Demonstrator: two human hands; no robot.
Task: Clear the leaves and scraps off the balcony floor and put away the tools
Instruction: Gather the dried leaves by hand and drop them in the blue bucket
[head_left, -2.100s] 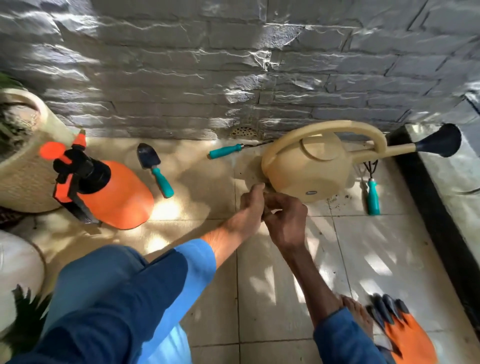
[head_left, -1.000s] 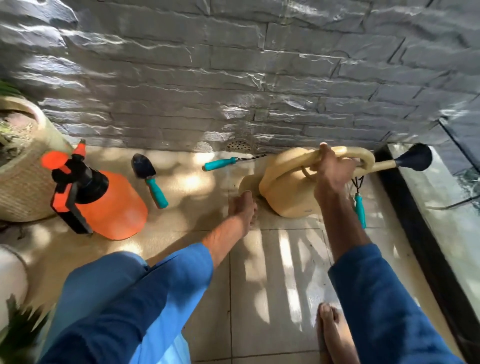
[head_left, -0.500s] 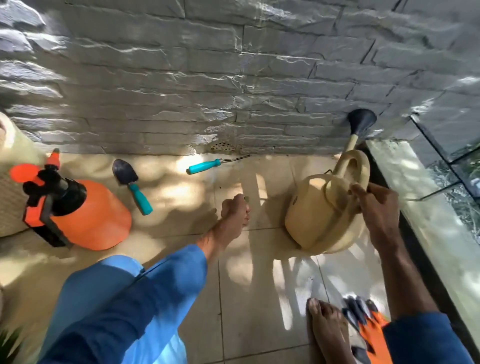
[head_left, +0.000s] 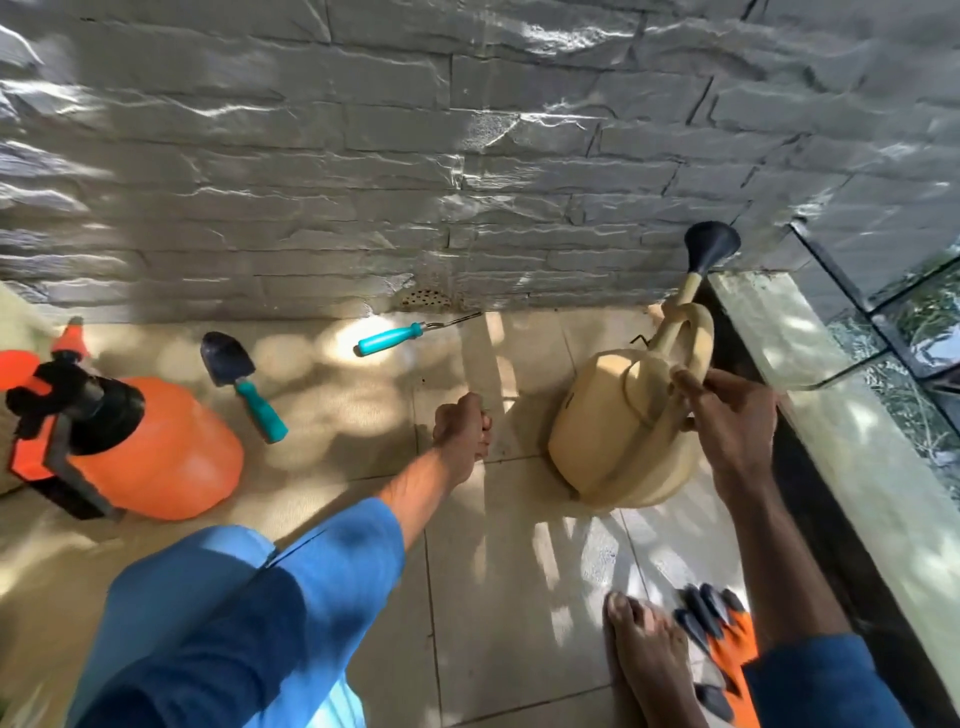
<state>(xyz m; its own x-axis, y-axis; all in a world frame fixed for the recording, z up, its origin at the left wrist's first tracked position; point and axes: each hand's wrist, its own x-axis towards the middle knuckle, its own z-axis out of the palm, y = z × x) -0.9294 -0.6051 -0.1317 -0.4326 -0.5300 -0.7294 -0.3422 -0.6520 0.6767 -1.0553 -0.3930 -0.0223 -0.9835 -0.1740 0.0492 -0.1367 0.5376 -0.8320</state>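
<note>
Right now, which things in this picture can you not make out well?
All in the head view:
- Whether the left hand holds anything: its curled fingers hide the palm.
- Floor behind the watering can, hidden by its body and the right hand gripping it.
- Orange gloves, partly covered by the right sleeve.
- Orange sprayer, cap cut by the left edge.
</note>
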